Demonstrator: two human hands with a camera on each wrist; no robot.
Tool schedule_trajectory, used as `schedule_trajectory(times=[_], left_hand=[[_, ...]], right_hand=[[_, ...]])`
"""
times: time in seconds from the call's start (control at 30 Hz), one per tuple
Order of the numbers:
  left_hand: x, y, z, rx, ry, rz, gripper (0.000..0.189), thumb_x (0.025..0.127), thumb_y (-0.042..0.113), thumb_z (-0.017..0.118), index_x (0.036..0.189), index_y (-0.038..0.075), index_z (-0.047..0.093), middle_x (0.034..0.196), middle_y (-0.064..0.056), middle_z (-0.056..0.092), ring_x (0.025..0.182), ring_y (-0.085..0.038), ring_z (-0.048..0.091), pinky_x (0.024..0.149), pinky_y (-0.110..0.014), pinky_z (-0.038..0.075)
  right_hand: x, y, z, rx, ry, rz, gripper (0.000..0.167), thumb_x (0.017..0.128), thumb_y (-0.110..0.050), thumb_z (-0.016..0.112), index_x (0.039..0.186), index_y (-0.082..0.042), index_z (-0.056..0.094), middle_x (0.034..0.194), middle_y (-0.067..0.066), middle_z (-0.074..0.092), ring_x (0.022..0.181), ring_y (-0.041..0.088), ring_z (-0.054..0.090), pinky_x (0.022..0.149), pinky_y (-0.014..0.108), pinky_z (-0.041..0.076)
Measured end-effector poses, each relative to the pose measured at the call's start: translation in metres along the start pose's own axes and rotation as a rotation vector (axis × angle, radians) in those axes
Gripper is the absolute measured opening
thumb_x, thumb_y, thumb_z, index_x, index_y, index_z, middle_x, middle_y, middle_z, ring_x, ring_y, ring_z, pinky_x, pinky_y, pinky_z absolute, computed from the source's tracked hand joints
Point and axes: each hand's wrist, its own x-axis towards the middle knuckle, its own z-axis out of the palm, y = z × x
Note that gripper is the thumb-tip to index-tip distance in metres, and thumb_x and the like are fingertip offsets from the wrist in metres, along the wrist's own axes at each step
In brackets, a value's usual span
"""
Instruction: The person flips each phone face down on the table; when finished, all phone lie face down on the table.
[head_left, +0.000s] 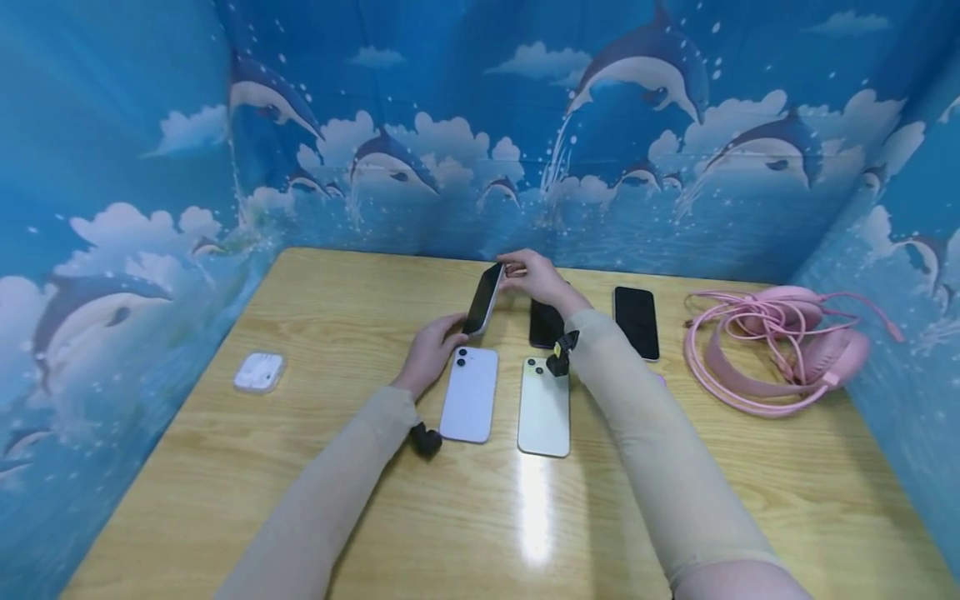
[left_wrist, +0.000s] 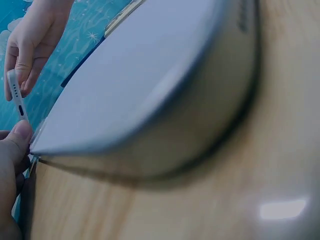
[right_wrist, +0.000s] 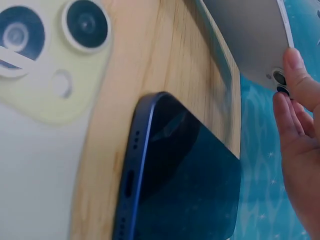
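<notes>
Both hands hold a white-backed smartphone, tilted on its long edge above the table with its dark screen facing left. My right hand pinches its far end, and in the right wrist view the thumb and fingers grip beside the camera lenses. My left hand pinches the near end, with the thumb by the charging-port edge in the left wrist view. Just below lies a lavender smartphone, back up. A pale yellow smartphone, also back up, lies to its right, and a dark blue smartphone lies screen up under the right wrist.
Farther right, a black-screened smartphone lies near pink headphones with a coiled cable. A clear case with white earphones sits at the left of the wooden table. A dolphin-print curtain surrounds the table's back and sides.
</notes>
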Motion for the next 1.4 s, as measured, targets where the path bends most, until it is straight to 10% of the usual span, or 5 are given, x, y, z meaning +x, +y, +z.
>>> schedule_trajectory(times=[0.3,0.8,1.03,1.4], left_hand=[[0.004,-0.002,0.0,-0.004,-0.011,0.011,0.048,0.092,0.026,0.063,0.135,0.009,0.052,0.134,-0.009,0.055,0.124,-0.022,0.05,0.105,-0.039,0.04],[0.002,-0.008,0.005,0.037,-0.01,0.152,0.075,0.088,0.036,0.069,0.149,0.01,0.033,0.147,-0.011,0.04,0.134,-0.024,0.038,0.111,-0.04,0.032],[0.001,-0.004,0.011,0.071,-0.058,0.09,0.067,0.088,0.04,0.067,0.144,0.012,0.042,0.145,-0.007,0.044,0.133,-0.021,0.039,0.11,-0.038,0.034],[0.003,0.003,0.005,0.069,-0.02,-0.01,0.057,0.092,0.03,0.065,0.141,0.009,0.046,0.143,-0.009,0.046,0.133,-0.023,0.04,0.11,-0.039,0.033]], right_hand=[[0.009,-0.014,0.009,-0.01,0.056,-0.039,0.056,0.085,-0.022,0.073,0.133,-0.002,0.054,0.126,0.013,0.047,0.114,0.026,0.051,0.097,0.034,0.047],[0.024,-0.017,0.02,-0.224,-0.104,0.023,0.058,0.086,-0.031,0.072,0.135,-0.006,0.053,0.129,0.013,0.045,0.113,0.026,0.048,0.092,0.042,0.046],[0.03,-0.013,0.032,-0.378,-0.295,0.013,0.062,0.086,-0.036,0.072,0.136,-0.006,0.052,0.138,0.018,0.04,0.122,0.029,0.042,0.098,0.042,0.042],[0.032,-0.01,0.043,-0.335,-0.219,-0.023,0.058,0.085,-0.032,0.073,0.133,-0.005,0.055,0.136,0.017,0.041,0.121,0.029,0.044,0.1,0.041,0.041]])
